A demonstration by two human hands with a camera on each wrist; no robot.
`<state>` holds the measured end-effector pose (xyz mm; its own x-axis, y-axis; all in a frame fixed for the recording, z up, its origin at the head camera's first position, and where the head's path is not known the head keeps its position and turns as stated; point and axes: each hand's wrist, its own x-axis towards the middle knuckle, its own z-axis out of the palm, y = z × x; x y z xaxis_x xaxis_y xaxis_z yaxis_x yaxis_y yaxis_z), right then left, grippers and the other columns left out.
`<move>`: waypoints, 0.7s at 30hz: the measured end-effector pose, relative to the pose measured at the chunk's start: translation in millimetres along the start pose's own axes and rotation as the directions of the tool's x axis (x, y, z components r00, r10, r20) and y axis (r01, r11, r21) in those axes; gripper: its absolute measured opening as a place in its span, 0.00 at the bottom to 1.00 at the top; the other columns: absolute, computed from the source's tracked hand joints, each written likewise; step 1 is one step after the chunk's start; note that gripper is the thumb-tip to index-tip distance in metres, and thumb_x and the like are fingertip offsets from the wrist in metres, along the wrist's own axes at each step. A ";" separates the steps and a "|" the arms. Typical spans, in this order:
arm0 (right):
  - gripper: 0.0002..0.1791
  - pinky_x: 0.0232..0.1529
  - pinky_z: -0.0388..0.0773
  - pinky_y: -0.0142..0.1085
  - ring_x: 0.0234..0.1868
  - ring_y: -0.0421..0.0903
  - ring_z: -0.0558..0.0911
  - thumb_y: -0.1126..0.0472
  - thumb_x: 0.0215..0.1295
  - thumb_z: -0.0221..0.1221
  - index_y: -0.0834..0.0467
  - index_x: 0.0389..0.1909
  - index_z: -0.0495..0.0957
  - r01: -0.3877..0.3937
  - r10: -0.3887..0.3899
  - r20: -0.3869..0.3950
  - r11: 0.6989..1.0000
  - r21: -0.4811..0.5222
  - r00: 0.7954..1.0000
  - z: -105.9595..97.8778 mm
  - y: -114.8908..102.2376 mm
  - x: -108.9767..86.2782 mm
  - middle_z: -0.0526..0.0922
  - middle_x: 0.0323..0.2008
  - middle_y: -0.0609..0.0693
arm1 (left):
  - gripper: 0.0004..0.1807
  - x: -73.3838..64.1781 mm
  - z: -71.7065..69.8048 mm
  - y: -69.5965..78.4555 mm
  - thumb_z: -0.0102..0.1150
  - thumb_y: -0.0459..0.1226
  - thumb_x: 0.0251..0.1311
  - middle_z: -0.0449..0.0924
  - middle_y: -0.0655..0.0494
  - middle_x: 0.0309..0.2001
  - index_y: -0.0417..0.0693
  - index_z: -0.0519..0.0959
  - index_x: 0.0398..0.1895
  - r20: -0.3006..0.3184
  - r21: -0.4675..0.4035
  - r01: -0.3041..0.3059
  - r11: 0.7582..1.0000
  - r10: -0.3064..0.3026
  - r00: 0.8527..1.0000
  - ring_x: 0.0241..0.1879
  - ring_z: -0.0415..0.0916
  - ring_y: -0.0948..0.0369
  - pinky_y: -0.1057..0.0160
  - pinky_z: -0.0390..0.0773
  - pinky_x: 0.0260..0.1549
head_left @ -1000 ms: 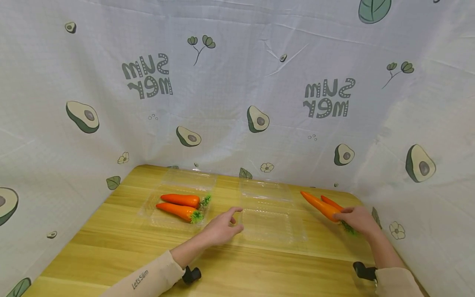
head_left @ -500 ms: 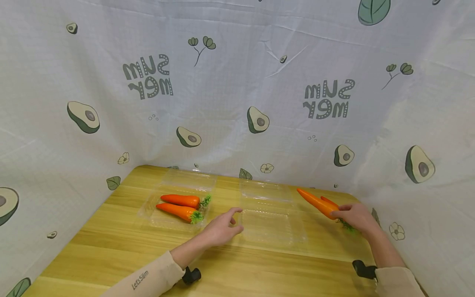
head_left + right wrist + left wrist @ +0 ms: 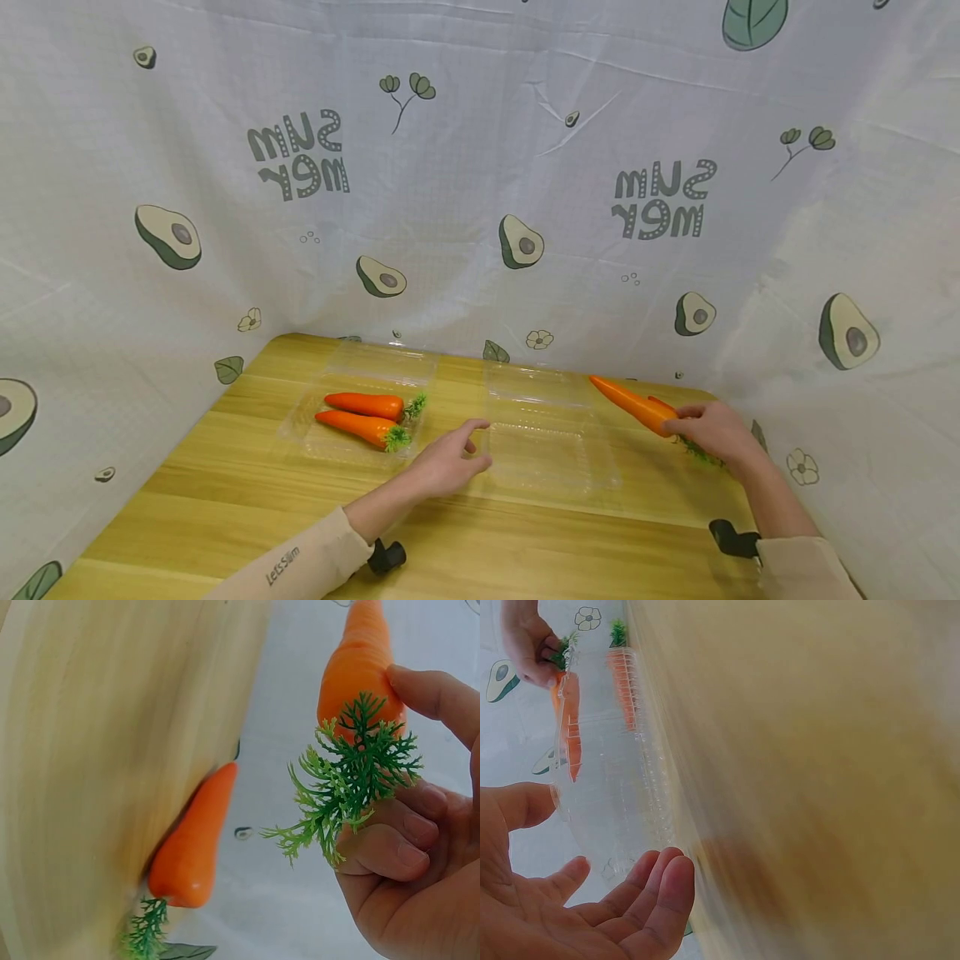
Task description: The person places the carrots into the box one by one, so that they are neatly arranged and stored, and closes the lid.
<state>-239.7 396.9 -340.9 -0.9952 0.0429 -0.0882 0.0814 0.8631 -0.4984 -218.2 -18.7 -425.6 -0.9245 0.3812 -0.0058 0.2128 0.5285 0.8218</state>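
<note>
My right hand (image 3: 712,429) pinches an orange carrot (image 3: 630,404) near its thick, leafy end. The carrot is raised off the table, its tip pointing left and away. Behind it another carrot (image 3: 193,840) lies on the wood, mostly hidden in the head view. My left hand (image 3: 446,462) hovers with loosely bent fingers at the left side of a clear plastic clamshell box (image 3: 536,479), whose lid is folded back. Whether a fingertip touches that box is hard to tell. No object shows inside the left hand's fingers (image 3: 676,885).
A second clear clamshell box (image 3: 315,450), also with its lid back, stands on the left with two carrots (image 3: 363,406) in it. A white printed cloth (image 3: 450,192) walls in the wooden table (image 3: 540,542) at the back and sides.
My right hand has shifted slightly left and upward with the carrot, whose tip now reaches near the middle box's lid. The left hand has stayed in place.
</note>
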 end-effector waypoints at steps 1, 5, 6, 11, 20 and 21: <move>0.36 0.36 0.68 0.37 0.44 0.54 0.76 0.45 0.64 0.65 0.73 0.58 0.76 0.002 -0.002 0.001 1.000 -0.006 1.000 0.0 -1.1 -0.2 0.78 0.55 0.71 | 0.32 -0.2 0.0 0.0 0.60 0.46 0.68 0.79 0.46 0.53 0.57 0.65 0.74 0.000 0.000 0.000 1.000 0.000 1.000 0.44 0.77 0.53 0.51 0.76 0.37; 0.36 0.35 0.69 0.38 0.42 0.54 0.76 0.46 0.64 0.65 0.74 0.59 0.76 0.015 -0.015 0.004 1.000 -0.020 1.000 -0.3 -6.9 -2.2 0.78 0.54 0.71 | 0.32 -0.6 0.0 -0.1 0.61 0.46 0.67 0.79 0.45 0.53 0.56 0.66 0.74 -0.001 0.000 0.000 1.000 0.000 1.000 0.44 0.77 0.53 0.50 0.76 0.38; 0.36 0.35 0.70 0.37 0.42 0.53 0.76 0.46 0.64 0.65 0.74 0.59 0.76 0.018 -0.018 0.002 1.000 -0.025 1.000 -0.5 -8.6 -2.8 0.79 0.53 0.71 | 0.32 -0.7 0.1 -0.1 0.61 0.46 0.67 0.79 0.45 0.53 0.56 0.66 0.74 -0.001 0.000 -0.001 1.000 0.001 1.000 0.44 0.77 0.53 0.50 0.76 0.38; 0.38 0.34 0.71 0.38 0.41 0.52 0.76 0.45 0.63 0.66 0.74 0.59 0.75 0.026 -0.026 0.001 0.999 -0.026 1.000 -1.7 -15.6 -4.0 0.79 0.53 0.70 | 0.33 -1.0 0.4 0.5 0.61 0.46 0.67 0.79 0.46 0.52 0.55 0.66 0.74 0.000 -0.001 -0.002 1.000 0.002 1.000 0.44 0.77 0.53 0.49 0.76 0.38; 0.40 0.38 0.71 0.37 0.42 0.52 0.77 0.41 0.61 0.66 0.72 0.60 0.75 0.041 -0.041 0.011 0.998 -0.051 0.999 -1.7 -23.9 -0.9 0.80 0.52 0.67 | 0.32 -0.5 0.1 -0.5 0.61 0.46 0.67 0.79 0.45 0.53 0.56 0.66 0.74 0.000 -0.002 -0.005 1.000 0.005 1.000 0.46 0.78 0.52 0.48 0.76 0.40; 0.40 0.38 0.71 0.38 0.42 0.52 0.77 0.41 0.61 0.67 0.72 0.60 0.75 0.040 -0.040 0.013 0.998 -0.053 0.999 -1.6 -24.9 -0.7 0.80 0.52 0.67 | 0.32 -0.3 0.0 -0.6 0.61 0.46 0.67 0.79 0.45 0.53 0.56 0.66 0.74 0.001 -0.003 -0.005 1.000 0.005 1.000 0.46 0.78 0.51 0.47 0.76 0.40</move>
<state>-241.1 376.2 -327.0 -0.9969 0.0022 -0.0791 0.0381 0.8898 -0.4548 -218.0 -19.2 -426.1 -0.9230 0.3848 -0.0024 0.2164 0.5242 0.8236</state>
